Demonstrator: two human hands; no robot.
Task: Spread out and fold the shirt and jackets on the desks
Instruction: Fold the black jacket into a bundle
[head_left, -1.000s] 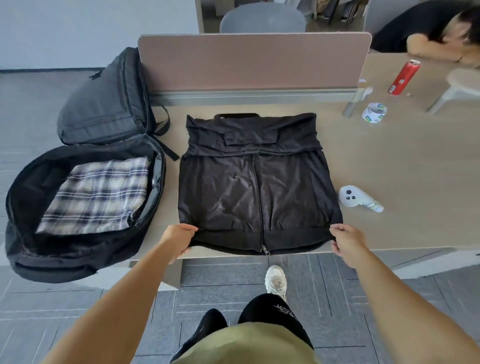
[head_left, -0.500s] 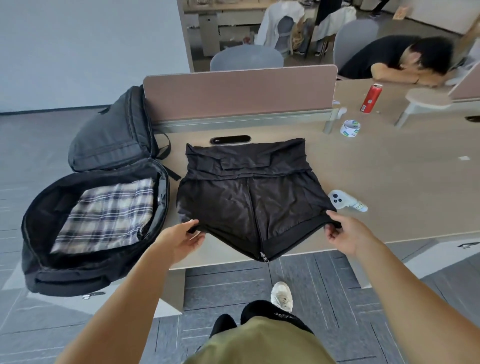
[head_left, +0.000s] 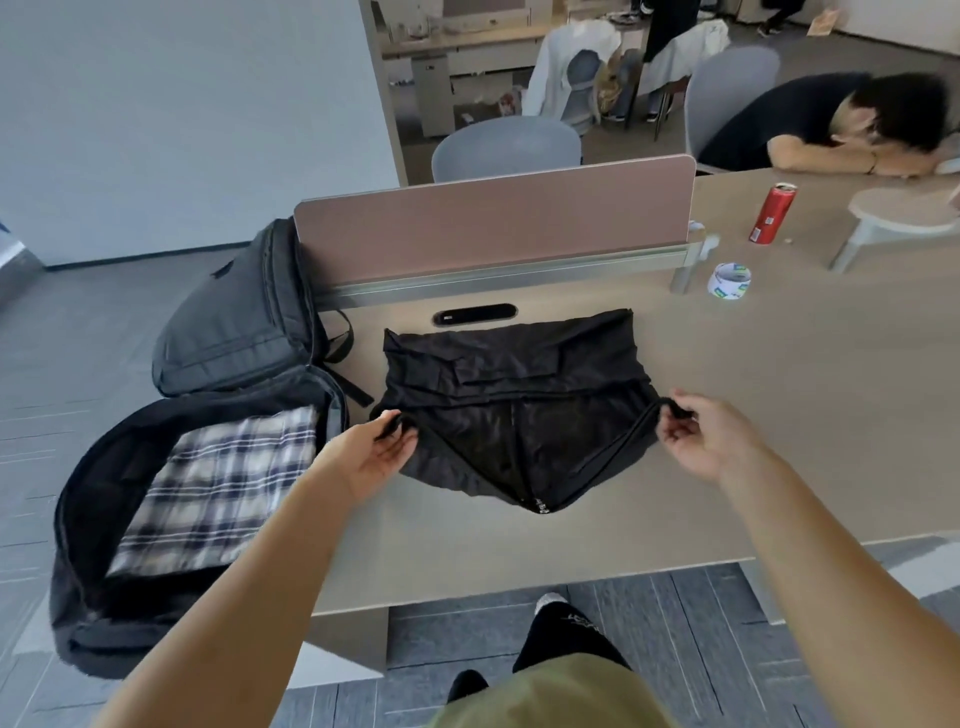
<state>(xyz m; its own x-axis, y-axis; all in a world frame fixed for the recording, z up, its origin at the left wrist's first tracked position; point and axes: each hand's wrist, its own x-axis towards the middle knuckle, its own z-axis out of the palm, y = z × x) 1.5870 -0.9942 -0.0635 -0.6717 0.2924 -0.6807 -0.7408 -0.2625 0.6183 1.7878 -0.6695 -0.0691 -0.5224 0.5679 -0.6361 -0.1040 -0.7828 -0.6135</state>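
A black zip jacket (head_left: 519, 395) lies partly folded on the wooden desk (head_left: 779, 415), its sleeves tucked across the top. My left hand (head_left: 371, 452) pinches the hem's left corner and my right hand (head_left: 701, 434) pinches the right corner. Both corners are lifted off the desk and carried away from me, so the hem sags in a V with the zip end (head_left: 537, 504) lowest. A folded plaid shirt (head_left: 218, 488) lies inside the open black backpack (head_left: 208, 415) to the left.
A pink divider panel (head_left: 493, 223) runs along the desk's back. Beside its right end lie a tape roll (head_left: 729, 280) and a red can (head_left: 771, 213). A person (head_left: 831, 124) rests on the far desk. A black slot (head_left: 474, 315) sits behind the jacket.
Both hands have lifted the jacket's hem corners from the desk's near edge and moved them away from me, over the jacket's body. The white controller at the right is hidden now.
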